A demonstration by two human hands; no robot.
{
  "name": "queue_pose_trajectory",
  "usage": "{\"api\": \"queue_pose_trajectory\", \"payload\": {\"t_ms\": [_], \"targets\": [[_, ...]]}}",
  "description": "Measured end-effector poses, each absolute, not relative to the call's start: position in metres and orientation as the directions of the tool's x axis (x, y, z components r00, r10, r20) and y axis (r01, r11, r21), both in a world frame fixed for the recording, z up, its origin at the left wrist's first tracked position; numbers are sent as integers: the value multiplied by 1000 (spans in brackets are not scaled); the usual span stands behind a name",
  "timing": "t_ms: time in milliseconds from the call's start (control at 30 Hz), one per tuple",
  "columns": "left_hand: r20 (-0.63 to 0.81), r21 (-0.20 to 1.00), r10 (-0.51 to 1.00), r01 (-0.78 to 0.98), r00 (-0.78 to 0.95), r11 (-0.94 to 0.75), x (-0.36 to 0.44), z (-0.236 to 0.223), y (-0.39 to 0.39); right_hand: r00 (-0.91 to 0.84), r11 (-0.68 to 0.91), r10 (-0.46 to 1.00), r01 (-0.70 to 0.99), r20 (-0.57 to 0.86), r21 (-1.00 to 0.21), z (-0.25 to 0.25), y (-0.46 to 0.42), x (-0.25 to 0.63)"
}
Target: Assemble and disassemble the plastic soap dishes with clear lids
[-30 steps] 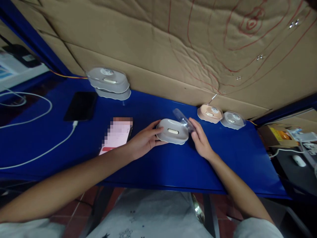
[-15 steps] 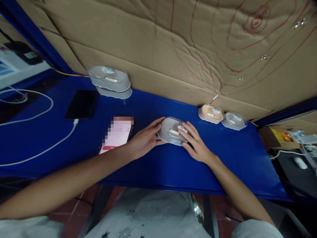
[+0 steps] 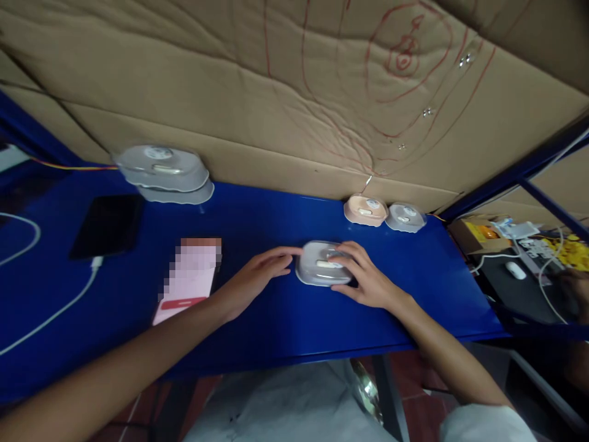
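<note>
A small grey oval box (image 3: 313, 270) with a clear domed lid and a white handle lies on the blue table in front of me. My right hand (image 3: 368, 279) grips its right end, thumb at the near side and fingers over the lid. On the left, my left hand (image 3: 264, 270) is open, its fingers stretched toward the box; the forefinger tip is at the box's left end, and I cannot tell if it touches. A round white sticker on the lid is partly covered by my right fingers.
Two stacked grey boxes (image 3: 168, 172) stand at the back left. A pink box (image 3: 366, 212) and another grey box (image 3: 405, 219) sit by the cardboard wall (image 3: 207, 80). Left lie a lit phone (image 3: 196, 276) and a dark phone (image 3: 108, 224) on a white cable. Someone's arm (image 3: 578, 294) shows at the right edge.
My left hand has loosened from the grey box and drawn back left, its fingers straightening. My right hand stays on the box. The view has shifted, turning toward the right.
</note>
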State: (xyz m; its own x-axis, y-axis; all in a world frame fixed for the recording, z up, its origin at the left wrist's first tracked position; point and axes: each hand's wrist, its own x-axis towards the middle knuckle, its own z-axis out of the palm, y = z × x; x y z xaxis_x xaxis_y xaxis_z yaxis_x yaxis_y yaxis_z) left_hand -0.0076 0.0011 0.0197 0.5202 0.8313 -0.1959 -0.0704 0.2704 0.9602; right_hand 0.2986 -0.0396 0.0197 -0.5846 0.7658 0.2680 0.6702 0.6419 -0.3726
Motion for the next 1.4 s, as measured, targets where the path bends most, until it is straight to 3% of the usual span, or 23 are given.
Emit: {"api": "queue_pose_trajectory", "payload": {"t_ms": [167,367,467,600,800,1000,1167,1300,1400], "targets": [[-244,969,815,103,526,224,-11,25,-3,-328,415,901,845,285,-338,10,-89,377],[-240,970,801,174,548,172,-9,26,-3,95,-58,926,992,365,-113,4,-120,512],[-237,969,804,191,545,156,-8,25,-3,214,-172,886,976,412,-136,4,-108,560],[-231,971,830,179,508,160,-8,27,-1,267,-194,865,959,426,-208,6,-68,589],[-248,963,823,224,510,151,-8,29,2,290,-177,863,940,413,-291,9,-11,590],[-209,971,816,214,538,107,-7,27,2,203,-83,903,947,378,-310,10,28,556],[-81,973,829,226,553,-56,-6,22,-2,120,-11,917,961,381,-277,8,50,473],[101,942,829,215,551,-258,-5,19,-4,-163,260,888,949,431,-177,15,67,360],[174,919,841,224,512,-326,-7,14,0,-431,493,827,865,361,-97,23,86,283]]}}
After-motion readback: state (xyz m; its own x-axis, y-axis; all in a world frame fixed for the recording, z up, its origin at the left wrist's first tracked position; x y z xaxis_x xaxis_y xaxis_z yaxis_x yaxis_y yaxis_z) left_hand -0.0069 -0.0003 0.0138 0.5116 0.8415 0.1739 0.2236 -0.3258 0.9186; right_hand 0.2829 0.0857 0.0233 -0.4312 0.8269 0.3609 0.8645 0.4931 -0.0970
